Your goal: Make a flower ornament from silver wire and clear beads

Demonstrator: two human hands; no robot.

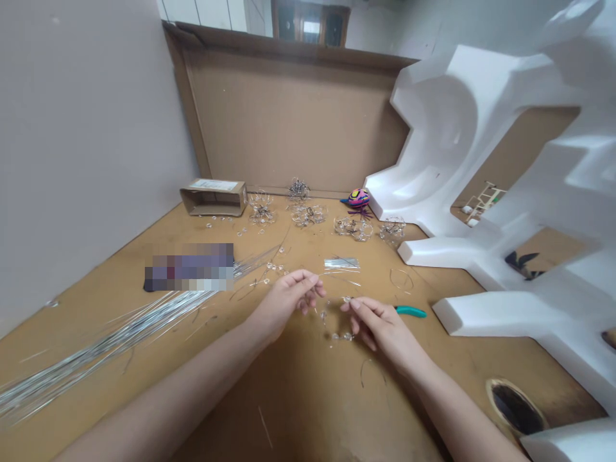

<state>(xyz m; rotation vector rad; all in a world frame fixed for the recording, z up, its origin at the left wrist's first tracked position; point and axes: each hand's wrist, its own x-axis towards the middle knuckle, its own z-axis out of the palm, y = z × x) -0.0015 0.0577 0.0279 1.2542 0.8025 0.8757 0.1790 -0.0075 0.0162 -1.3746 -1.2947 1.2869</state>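
Two bare grips hover low over the bench [308,410], working one thin beaded wire [337,337] that sags in a loop of clear beads beneath and between them. The right grip [378,324] is pressed together, thumb and forefinger pinching the wire near a bead at its upper end. The left grip [286,301] has its fingers curled inward just beside the wire; whether they pinch anything, I cannot tell. The step in hand looks like shaping the beaded strand into a loop, and the next move calls for bringing the wire's ends together in a firm pinch. Teal-handled pliers [411,311] lie just right of the right grip, within easy reach for a twist or trim. Ahead of the grips sit a small bundle of cut wires [341,263] and finished wire-and-bead flowers [308,216]. Left of the left grip, a long sheaf of silver wires [110,340] fans across the bench, and a cardboard box [214,197] sits farther off beyond it.
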